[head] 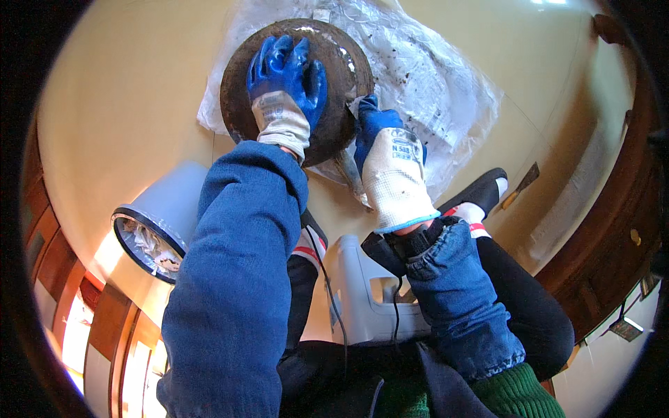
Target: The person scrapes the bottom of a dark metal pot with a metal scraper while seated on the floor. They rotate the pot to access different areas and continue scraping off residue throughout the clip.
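A round, dark, heavily blackened pan (337, 123) lies bottom up, with pale bare patches near its far rim. My left hand (285, 73), in a blue-coated work glove, rests flat on its underside with the fingers apart. At the pan's right edge, my right hand (381, 125) is closed in a matching glove. It grips a flat scraper-like tool (354, 107), mostly hidden by the glove; only a pale blade tip shows against the rim. A worn handle (347, 172) extends from the pan towards me, left of my right wrist.
Under the pan, a crumpled plastic sheet (434, 89) carries dark flakes. A wastebasket (172, 193) with crumpled waste tilts at left. A wooden-handled scraper (522, 184) lies beyond my right foot. Between my legs is a plastic stool (355, 292). Dark wooden furniture (606, 251) curves along the right.
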Motion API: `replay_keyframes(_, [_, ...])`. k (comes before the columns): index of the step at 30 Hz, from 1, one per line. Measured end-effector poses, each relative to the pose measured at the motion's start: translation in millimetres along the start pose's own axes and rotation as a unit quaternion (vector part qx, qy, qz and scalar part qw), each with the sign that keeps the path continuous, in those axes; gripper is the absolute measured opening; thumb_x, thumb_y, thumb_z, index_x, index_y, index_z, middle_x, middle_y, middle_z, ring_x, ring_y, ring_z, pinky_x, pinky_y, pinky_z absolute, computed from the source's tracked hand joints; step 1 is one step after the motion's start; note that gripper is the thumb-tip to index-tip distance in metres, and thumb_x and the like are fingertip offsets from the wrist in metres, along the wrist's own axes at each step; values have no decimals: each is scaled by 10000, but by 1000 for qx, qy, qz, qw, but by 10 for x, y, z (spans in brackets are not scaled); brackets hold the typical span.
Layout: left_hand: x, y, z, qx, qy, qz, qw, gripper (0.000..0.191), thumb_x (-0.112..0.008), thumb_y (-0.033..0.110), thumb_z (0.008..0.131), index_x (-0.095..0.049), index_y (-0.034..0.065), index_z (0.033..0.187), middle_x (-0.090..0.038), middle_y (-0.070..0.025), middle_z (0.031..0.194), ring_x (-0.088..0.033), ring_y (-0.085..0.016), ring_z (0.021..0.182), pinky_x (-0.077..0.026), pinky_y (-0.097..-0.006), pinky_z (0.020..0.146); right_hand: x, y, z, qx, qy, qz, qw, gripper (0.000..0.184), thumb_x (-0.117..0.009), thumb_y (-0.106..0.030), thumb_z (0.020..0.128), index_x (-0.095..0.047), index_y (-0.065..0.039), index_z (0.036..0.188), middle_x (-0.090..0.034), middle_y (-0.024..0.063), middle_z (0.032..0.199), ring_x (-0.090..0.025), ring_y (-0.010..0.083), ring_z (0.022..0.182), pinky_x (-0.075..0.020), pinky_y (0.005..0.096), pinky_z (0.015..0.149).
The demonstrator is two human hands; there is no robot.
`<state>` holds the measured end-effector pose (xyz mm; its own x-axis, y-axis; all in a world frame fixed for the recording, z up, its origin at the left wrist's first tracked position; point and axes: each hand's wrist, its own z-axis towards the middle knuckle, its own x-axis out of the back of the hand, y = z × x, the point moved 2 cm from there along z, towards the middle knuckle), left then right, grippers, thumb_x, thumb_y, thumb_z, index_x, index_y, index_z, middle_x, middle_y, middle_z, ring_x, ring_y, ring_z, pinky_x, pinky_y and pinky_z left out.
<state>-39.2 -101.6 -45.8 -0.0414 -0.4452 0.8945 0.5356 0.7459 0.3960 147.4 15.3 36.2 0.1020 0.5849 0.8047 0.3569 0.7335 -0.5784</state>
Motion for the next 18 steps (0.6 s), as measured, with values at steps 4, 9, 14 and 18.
replay_keyframes(4, [-3, 10, -6, -9, 2, 34, 999, 392, -731, 366, 986, -757, 213, 1346, -644, -154, 1491, -558, -418, 1434, -464, -567, 1192, 125, -98, 186, -89, -110, 7, 990, 337, -509, -106, 1029, -636, -56, 1337, -698, 280, 1194, -712, 483, 1025, -563, 566, 941])
replay_keyframes(9, [7, 18, 7, -19, 20, 16, 999, 392, -729, 343, 982, -755, 184, 1339, -659, -182, 1456, -587, -442, 1388, -483, -572, 1163, 231, -239, 312, -199, -262, -17, 944, 410, -588, -201, 1057, -599, -68, 1445, -691, 145, 1376, -641, 353, 1276, -511, 477, 1056])
replay_keyframes(14, [-12, -7, 0, -8, 5, 23, 1000, 413, -730, 357, 983, -746, 192, 1361, -650, -172, 1477, -577, -440, 1404, -474, -565, 1180, 416, -340, 306, -98, -208, 1, 973, 422, -582, -120, 1060, -560, -42, 1474, -686, 221, 1280, -670, 426, 1192, -533, 493, 1018])
replay_keyframes(18, [-42, -3, -36, -29, 35, 20, 999, 407, -725, 339, 974, -749, 179, 1347, -667, -181, 1441, -600, -448, 1366, -477, -562, 1167, 319, -288, 310, -108, -225, -45, 967, 346, -562, -155, 1092, -586, -59, 1424, -700, 186, 1187, -673, 394, 1130, -513, 493, 1034])
